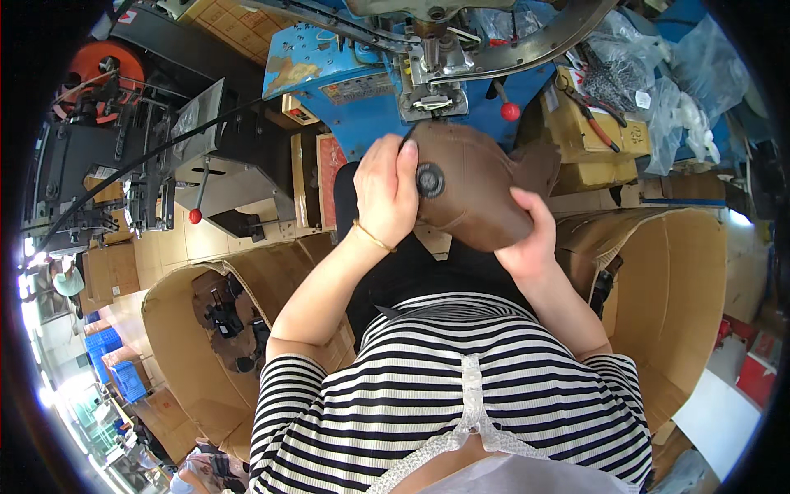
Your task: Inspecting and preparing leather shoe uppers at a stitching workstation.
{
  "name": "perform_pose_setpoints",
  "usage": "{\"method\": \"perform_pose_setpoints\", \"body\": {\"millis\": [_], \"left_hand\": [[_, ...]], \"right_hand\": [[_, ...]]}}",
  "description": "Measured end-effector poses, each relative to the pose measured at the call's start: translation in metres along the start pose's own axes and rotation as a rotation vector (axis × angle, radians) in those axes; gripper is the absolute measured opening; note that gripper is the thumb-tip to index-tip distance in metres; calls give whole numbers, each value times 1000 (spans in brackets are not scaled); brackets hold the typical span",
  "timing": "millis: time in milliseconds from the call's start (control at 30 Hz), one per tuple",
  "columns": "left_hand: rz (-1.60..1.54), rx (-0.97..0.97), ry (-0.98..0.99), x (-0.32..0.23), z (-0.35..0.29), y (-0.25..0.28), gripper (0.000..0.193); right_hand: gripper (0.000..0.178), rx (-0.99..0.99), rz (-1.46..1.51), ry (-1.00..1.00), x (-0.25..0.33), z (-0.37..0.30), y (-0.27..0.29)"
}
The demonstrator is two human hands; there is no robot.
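Note:
Both my hands hold a brown leather-like piece (473,181) with seams and a round black badge (429,179) near its left edge. My left hand (388,185) is closed on that left edge, its fingers partly behind the piece. At the lower right edge my right hand (531,239) grips the piece, thumb on top and the other fingers hidden underneath. The piece is tilted, just in front of the head of a blue press machine (432,99). Whether it touches the machine cannot be seen.
Open cardboard boxes flank me: the left box (185,329) holds brown and black pieces, the right box (658,305) some dark ones. A red-knobbed lever (510,111) juts from the press. Pliers (599,128) lie on a carton at the right. Another machine (90,156) stands left.

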State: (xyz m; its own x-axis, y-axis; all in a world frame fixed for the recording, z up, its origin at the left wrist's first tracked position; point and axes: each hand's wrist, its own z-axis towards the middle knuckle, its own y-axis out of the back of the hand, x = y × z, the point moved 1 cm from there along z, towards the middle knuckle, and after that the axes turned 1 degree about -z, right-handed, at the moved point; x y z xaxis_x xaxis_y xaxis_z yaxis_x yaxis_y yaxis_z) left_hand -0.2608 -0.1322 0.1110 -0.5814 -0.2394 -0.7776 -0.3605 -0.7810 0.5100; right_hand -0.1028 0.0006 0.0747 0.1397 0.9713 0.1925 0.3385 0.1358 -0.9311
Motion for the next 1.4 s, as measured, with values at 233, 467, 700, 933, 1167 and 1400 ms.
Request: {"method": "perform_pose_setpoints", "body": {"millis": [233,467,700,933,1167,1400], "left_hand": [[319,-110,-136,-6,45,-9,29],[371,95,148,-12,64,-6,39],[362,169,209,-4,60,-3,41],[499,171,171,-13,61,-3,41],[480,164,166,-11,60,-3,41],[356,40,104,8,52,1,37]], "right_hand": [[25,150,94,50,14,30,-29],[25,15,50,87,21,40,-27],[28,-53,-56,-32,25,37,-26],[28,-144,-80,-64,31,37,-30],[20,-146,-93,-40,31,37,-29],[16,-134,-146,48,19,42,-49]]}}
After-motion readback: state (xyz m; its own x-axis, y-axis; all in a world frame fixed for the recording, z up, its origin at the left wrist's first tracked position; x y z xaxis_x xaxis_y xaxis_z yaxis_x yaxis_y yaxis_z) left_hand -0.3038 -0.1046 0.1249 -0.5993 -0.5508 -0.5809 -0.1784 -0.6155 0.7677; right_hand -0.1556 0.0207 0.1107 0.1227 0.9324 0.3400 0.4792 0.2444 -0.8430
